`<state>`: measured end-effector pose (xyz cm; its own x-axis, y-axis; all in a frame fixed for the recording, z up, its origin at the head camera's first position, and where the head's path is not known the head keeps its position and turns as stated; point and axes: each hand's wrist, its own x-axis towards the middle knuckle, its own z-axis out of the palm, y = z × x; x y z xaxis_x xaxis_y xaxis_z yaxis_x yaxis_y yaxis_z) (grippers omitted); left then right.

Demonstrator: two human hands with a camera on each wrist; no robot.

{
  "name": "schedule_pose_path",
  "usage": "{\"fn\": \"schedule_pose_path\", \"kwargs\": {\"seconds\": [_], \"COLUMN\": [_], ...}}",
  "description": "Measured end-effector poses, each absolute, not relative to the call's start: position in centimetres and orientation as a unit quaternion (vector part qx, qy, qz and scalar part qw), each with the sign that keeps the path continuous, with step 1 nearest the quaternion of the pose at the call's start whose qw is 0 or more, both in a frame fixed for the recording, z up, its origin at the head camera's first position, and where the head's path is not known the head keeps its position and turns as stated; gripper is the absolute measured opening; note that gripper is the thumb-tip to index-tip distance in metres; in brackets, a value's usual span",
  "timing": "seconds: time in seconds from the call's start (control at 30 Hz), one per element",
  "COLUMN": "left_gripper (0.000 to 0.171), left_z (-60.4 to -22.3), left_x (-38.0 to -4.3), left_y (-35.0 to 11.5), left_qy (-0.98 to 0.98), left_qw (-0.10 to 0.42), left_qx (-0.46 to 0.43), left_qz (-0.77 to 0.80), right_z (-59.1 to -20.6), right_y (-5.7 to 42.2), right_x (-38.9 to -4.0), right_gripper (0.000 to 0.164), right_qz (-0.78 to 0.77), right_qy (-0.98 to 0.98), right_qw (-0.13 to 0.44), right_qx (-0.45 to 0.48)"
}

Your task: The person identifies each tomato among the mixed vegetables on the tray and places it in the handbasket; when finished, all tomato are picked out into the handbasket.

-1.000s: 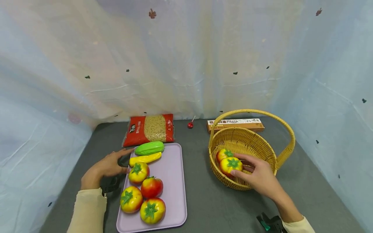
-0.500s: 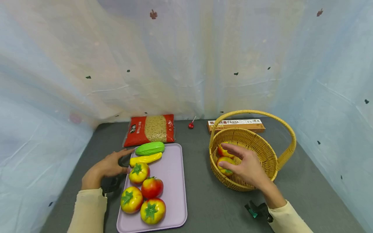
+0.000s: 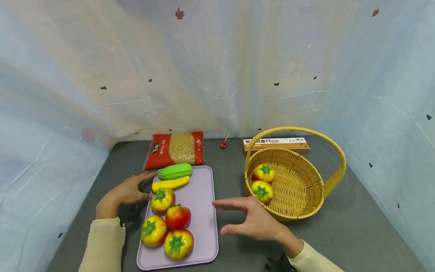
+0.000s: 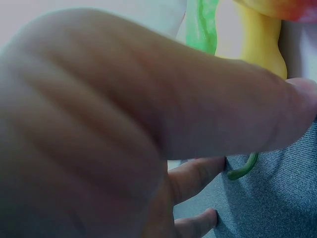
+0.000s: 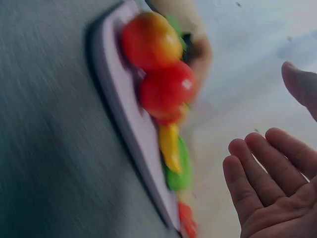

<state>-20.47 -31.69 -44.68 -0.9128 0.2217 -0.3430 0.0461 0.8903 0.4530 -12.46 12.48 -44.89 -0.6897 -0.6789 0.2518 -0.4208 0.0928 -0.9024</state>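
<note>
In the head view my right hand (image 3: 251,219) hangs between the tray and the basket, thumb and fingers spread, holding nothing. Its fingertips reach the right rim of the lilac tray (image 3: 204,211). My left hand (image 3: 129,192) is at the tray's left edge, fingers extended, beside a yellow elongated vegetable (image 3: 171,184) and a green one (image 3: 175,171). Several red-and-yellow tomatoes lie on the tray, among them a redder tomato (image 3: 178,217) and a front tomato (image 3: 178,244). Inside the wicker basket (image 3: 295,189) sit a rear tomato (image 3: 264,173) and a nearer tomato (image 3: 262,191).
Behind the tray lies a red bag of pasta (image 3: 176,149). A red lollipop (image 3: 223,144) is at the back middle, and a pasta box (image 3: 282,144) stands behind the basket. The basket's tall handle (image 3: 295,129) arches over it. Pale curtains border the grey table (image 3: 234,251).
My right hand has let go of a tomato in the basket, lifted out and moved left towards the tray. My left hand has stayed in place.
</note>
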Motion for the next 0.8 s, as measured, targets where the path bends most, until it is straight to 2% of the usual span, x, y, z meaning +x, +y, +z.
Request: {"fn": "schedule_pose_path", "kwargs": {"seconds": [0.4,0.7,0.8], "left_gripper": [0.095,0.093,0.093], "left_z": [-44.7,-44.8,-44.7], "left_x": [-20.5,-20.6,-20.5], "left_y": [-31.7,-31.7,-31.7], "left_qy": [0.953,0.954,0.954], "left_qw": [0.189,0.189,0.19], "left_qx": [0.079,0.072,0.07], "left_qz": [0.225,0.221,0.22], "right_z": [-48.1,-48.7,-48.7], "right_y": [6.4,4.1,3.7], "right_x": [-12.2,-12.2,-12.1], "right_gripper": [0.059,0.061,0.059], "right_qz": [-0.483,-0.458,-0.452], "right_qy": [0.734,0.722,0.724], "right_qw": [0.161,0.177,0.163], "right_qx": [-0.449,-0.488,-0.495]}}
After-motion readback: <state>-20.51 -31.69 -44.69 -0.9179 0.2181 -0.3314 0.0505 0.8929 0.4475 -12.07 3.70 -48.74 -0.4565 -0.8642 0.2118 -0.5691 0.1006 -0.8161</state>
